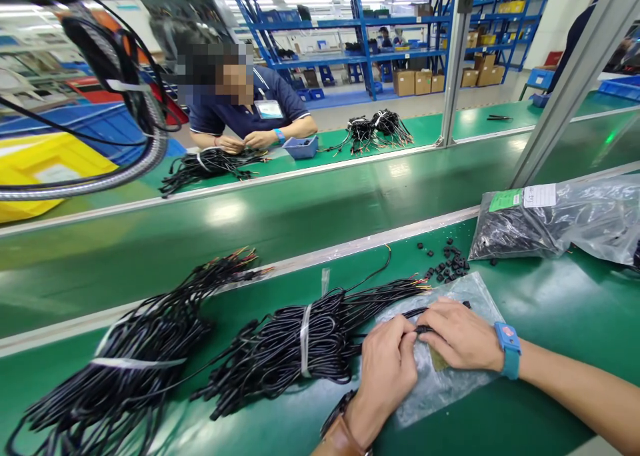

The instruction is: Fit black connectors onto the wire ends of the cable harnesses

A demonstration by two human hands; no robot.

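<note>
Station inspected at the near side of the green surface (550,323).

Work in hand: the left hand (387,366) and right hand (460,336) meet over a clear plastic sheet (470,289). Each grip is narrow, thumb and fingertips pinched on the end of one black wire (425,328). The wire runs left into the tied bundle (300,343), just beside the left hand. Whether a small part sits on the wire end cannot be told; the fingers hide it.

Judgement on handling: the end is best held close to the tip, with the rest of the wire slack, so the white band on the bundle is not dragged.

Surroundings: loose small black pieces (447,263) lie near the far edge, within reach of the right hand. A filled parts bag (550,226) lies to the right, and a second bundle (135,363) to the left.

Obstructions: bare wire ends fan out towards the loose pieces and may scatter them. Across the conveyor belt (300,209), a co-worker (250,103) handles another bundle, well apart.
</note>
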